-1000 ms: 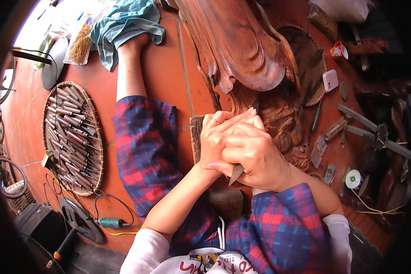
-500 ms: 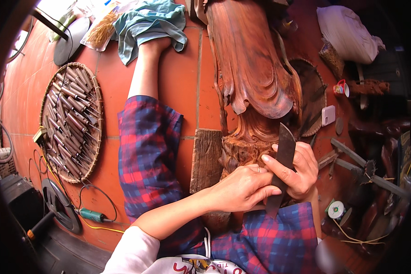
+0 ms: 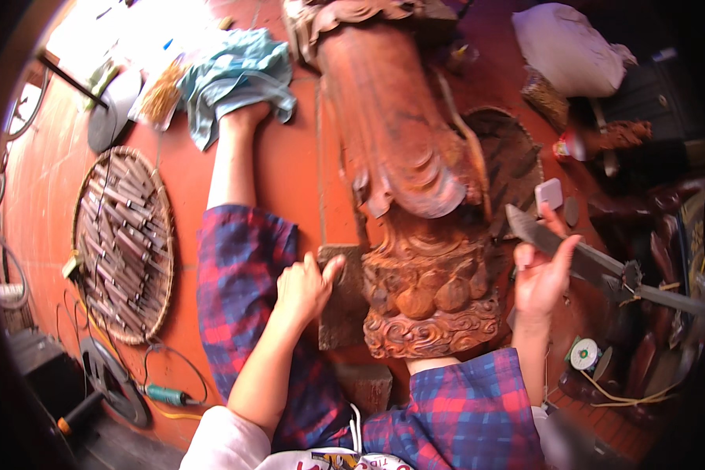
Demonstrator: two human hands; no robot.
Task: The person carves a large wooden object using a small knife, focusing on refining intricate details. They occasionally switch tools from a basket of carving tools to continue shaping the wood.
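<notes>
My right hand [image 3: 542, 278] grips a flat dark steel blade [image 3: 530, 229] with an angled tip, right of the carving; the blade's far part overlaps grey metal bars behind. My left hand [image 3: 304, 288] is above my plaid-covered leg, beside a rough wooden board [image 3: 339, 313]. Its fingers are curled and its thumb sticks out; no object shows in it, though the palm is hidden. Between the hands lies a reddish-brown wooden carving [image 3: 395, 133], with smooth draped folds and a base of round knobs and scrolls [image 3: 435, 321] near my lap.
A round woven tray [image 3: 167, 235] full of wooden-handled carving tools lies on the left of the tiled floor. Nearby are a green power tool [image 3: 167, 394] and cables. Grey metal bars [image 3: 670, 304], a phone-like white object [image 3: 549, 193] and a white sack [image 3: 568, 51] are on the right.
My hands have come apart: the left let go and moved left, the right moved right with the blade. The carving's base is now uncovered, and the whole view has shifted slightly.
</notes>
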